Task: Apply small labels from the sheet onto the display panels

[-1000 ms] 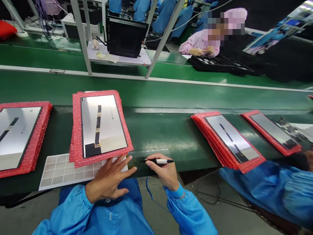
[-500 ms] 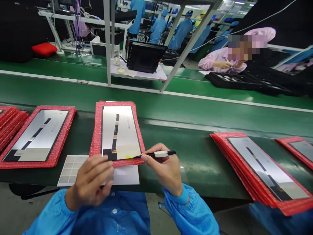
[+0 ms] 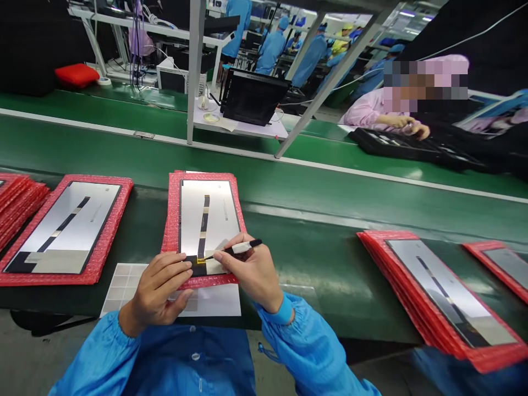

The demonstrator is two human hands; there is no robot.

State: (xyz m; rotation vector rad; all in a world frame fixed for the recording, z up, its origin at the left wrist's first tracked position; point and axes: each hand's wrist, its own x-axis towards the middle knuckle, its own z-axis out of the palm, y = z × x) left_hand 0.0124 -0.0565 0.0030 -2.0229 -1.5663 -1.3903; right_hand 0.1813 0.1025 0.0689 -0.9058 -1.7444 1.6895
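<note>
In front of me a silvery display panel [image 3: 223, 212] lies on red bubble-wrap sheets [image 3: 172, 228], with a dark flex cable [image 3: 203, 224] running up its back. My right hand [image 3: 253, 272] pinches slim black-and-white tweezers [image 3: 244, 247]. Their tip touches a small yellow piece of tape [image 3: 201, 260] at the cable's lower end. My left hand [image 3: 163, 286] rests its outstretched fingertips on the panel's dark lower-left corner, thumb apart. Partly under the wrap is a white sheet with grey squares [image 3: 124, 283].
At left, another panel [image 3: 88, 220] lies on bubble wrap beside a red stack [image 3: 20, 209]. Panels on a red bubble-wrap stack [image 3: 396, 286] stand at right. Beyond the green bench are a metal frame [image 3: 196, 71], a black monitor [image 3: 256, 96] and a person in pink [image 3: 365, 110].
My right hand has moved left, bringing the tweezers and yellow tape from the panel's lower right edge to the cable's lower end. My left fingers now lie on the panel's corner.
</note>
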